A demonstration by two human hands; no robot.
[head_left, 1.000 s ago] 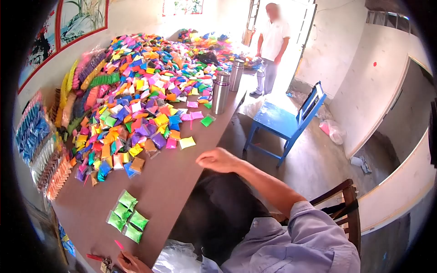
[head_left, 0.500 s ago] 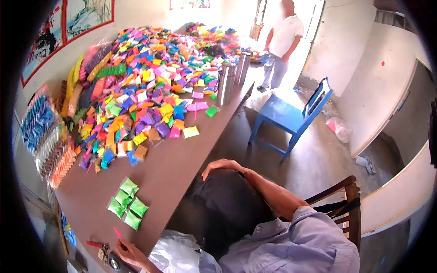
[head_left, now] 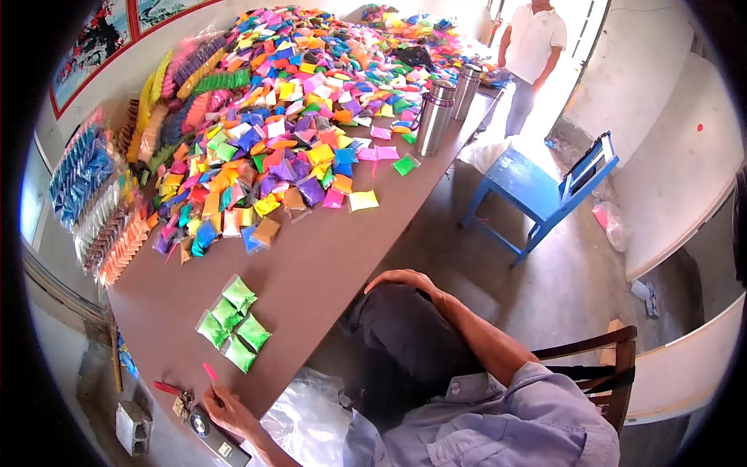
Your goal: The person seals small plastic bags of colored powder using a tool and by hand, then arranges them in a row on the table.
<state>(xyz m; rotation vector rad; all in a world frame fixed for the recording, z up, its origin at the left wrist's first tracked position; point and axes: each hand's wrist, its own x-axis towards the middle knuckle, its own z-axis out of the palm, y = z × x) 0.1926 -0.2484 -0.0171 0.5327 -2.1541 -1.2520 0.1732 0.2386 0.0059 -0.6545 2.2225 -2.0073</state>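
Fingers pinched, my left hand [head_left: 226,409] rests at the table's near edge, with a small pink stick [head_left: 209,371] sticking out from its fingertips. Just beyond it lie several clear packets of bright green material [head_left: 240,354], joined in a group on the brown table [head_left: 311,268]. My right hand [head_left: 401,279] lies open over my dark-clothed knee [head_left: 412,327], beside the table edge, and holds nothing. Keys [head_left: 182,398] with a red piece and a dark device with a round dial [head_left: 200,424] are next to my left hand.
A big heap of colourful packets [head_left: 272,140] covers the far table, with strips of packets [head_left: 82,183] at left. Two steel flasks [head_left: 436,118] stand near the right edge. Beyond are a blue chair [head_left: 525,183] and a standing person [head_left: 537,43]. Clear plastic [head_left: 307,412] lies near my lap.
My right hand has come down from above the table edge onto my knee. My left hand stays near the green packets. The view has shifted, and the standing person has turned.
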